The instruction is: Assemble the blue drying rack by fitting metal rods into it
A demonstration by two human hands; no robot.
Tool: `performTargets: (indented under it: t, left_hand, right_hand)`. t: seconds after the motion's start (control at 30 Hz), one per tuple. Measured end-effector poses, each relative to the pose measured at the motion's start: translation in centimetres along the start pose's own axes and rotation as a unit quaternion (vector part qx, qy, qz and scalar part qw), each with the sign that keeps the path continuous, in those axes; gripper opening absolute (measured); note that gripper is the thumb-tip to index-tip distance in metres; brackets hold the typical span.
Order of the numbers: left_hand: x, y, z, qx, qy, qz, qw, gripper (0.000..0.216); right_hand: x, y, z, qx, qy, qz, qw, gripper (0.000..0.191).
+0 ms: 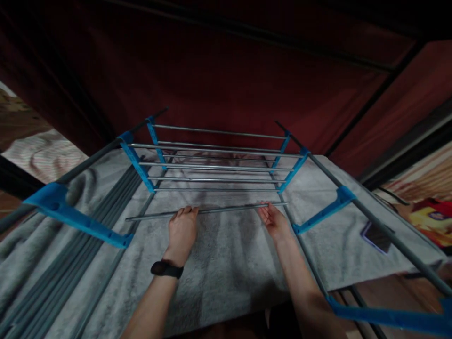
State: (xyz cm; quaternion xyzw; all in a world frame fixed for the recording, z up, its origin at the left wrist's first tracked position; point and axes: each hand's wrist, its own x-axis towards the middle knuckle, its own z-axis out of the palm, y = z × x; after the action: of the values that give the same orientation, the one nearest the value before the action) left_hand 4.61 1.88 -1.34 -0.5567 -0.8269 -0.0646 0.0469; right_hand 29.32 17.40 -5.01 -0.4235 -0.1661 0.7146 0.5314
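Between the two sides of a rack frame, I hold a thin grey metal rod (226, 208) nearly level, its left end slightly lower. My left hand (184, 228) is wrapped over the rod left of its middle, and a black band sits on that wrist. Near the rod's right end, my right hand (273, 220) pinches it with the fingertips. Closest to the rod's ends are a left blue plastic bracket (84, 221) and a right blue bracket (323, 211), with no crossbar joining them. Farther back, crossbars (215, 167) span other blue brackets.
A bundle of grey rods (81, 254) lies along the left on a grey cloth (226, 282). A phone (377, 237) rests at the right, beyond the frame's right rail (391, 240). Dark red panels (226, 70) stand behind the rack.
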Motion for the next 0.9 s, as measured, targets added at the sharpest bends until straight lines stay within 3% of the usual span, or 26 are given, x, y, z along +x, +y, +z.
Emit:
performTargets:
  t: [0.33,0.9]
  left_hand:
    - [0.2,-0.9,1.1,0.013,0.034,0.017,0.999,0.041]
    - [0.1,1.0,0.4,0.027,-0.008,0.032,0.999,0.040]
  right_hand:
    - [1.1,-2.1,-1.3,0.028,0.061,-0.040,0.997,0.014]
    - [0.7,-1.2,-1.2,0.023,0.047,-0.045,0.998,0.012]
